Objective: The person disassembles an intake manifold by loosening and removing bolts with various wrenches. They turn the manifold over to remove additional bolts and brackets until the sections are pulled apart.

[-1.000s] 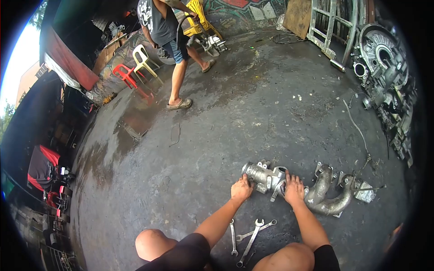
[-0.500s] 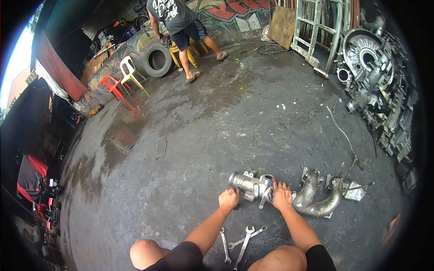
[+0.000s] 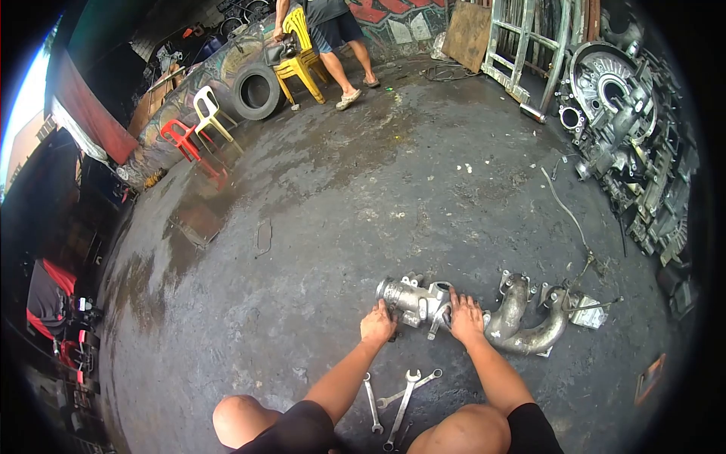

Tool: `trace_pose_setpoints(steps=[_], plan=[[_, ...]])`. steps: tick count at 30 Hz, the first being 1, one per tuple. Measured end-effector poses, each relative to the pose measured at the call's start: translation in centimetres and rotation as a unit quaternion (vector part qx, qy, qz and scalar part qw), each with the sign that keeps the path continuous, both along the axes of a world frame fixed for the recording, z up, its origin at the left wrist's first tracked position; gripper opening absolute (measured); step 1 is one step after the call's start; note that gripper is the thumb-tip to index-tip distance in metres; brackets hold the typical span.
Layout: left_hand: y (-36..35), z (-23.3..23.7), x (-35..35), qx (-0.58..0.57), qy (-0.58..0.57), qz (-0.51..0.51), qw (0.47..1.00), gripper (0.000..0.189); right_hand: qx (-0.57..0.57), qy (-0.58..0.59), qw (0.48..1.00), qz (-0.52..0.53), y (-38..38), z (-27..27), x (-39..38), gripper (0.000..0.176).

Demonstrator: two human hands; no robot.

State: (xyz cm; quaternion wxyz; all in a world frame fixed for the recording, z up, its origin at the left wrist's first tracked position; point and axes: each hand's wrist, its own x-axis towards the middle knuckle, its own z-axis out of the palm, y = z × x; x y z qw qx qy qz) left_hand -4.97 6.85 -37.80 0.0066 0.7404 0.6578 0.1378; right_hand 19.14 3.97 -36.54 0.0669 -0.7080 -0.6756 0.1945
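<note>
A grey cast-metal manifold section (image 3: 412,300) with a round pipe end and bolt flanges lies on the floor in front of me. My left hand (image 3: 377,324) is closed at its left pipe end, fingers curled against the near side and partly hidden. On the right end, my right hand (image 3: 466,316) grips the casting, its fingers reaching over the flange. Just right of that hand sits a curved, two-branched metal pipe (image 3: 529,329). Between my knees lie several wrenches, including a large combination wrench (image 3: 403,405) and a smaller one (image 3: 373,405).
Metal engine castings (image 3: 631,129) are heaped along the right. A whitish metal block (image 3: 588,312) and a thin hose (image 3: 566,208) lie nearby. Farther off, a person (image 3: 336,41) stands by yellow chairs (image 3: 299,64), a tyre (image 3: 258,92) and a red chair (image 3: 180,138).
The fingers of my left hand have shifted up along the pipe end. My right hand stays on the casting. The view has tilted slightly, and the person at the back has stepped right.
</note>
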Motion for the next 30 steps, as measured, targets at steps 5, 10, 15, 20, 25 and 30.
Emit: trace_pose_setpoints(steps=[5, 10, 15, 20, 25, 30], plan=[[0.6, -0.6, -0.5, -0.101, 0.015, 0.017, 0.995, 0.05, 0.057, -0.016, 0.998, 0.003, -0.1, -0.9, 0.1, 0.066], [0.7, -0.3, -0.3, -0.174, -0.025, 0.027, 0.984, 0.044, 0.083, -0.045, 0.995, 0.0, -0.2, -2.5, 0.1, 0.058], [0.3, -0.2, -0.9, -0.149, -0.101, 0.029, 0.983, 0.038, 0.036, -0.018, 0.999, -0.002, 0.1, -0.9, 0.2, 0.064], [-1.8, -0.6, -2.0, -0.197, -0.284, 0.067, 0.936, 0.027, 0.077, -0.013, 0.997, 0.004, -0.4, -2.4, 0.4, 0.065], [-3.7, 1.1, -2.1, -0.195, -0.417, 0.019, 0.887, 0.013, 0.192, 0.135, 0.966, 0.108, -4.0, -1.9, -3.2, 0.065], [-6.3, 5.2, -1.1, -0.311, -0.506, -0.044, 0.803, 0.013, 0.204, 0.309, 0.918, 0.141, -5.5, -1.3, -8.1, 0.054]])
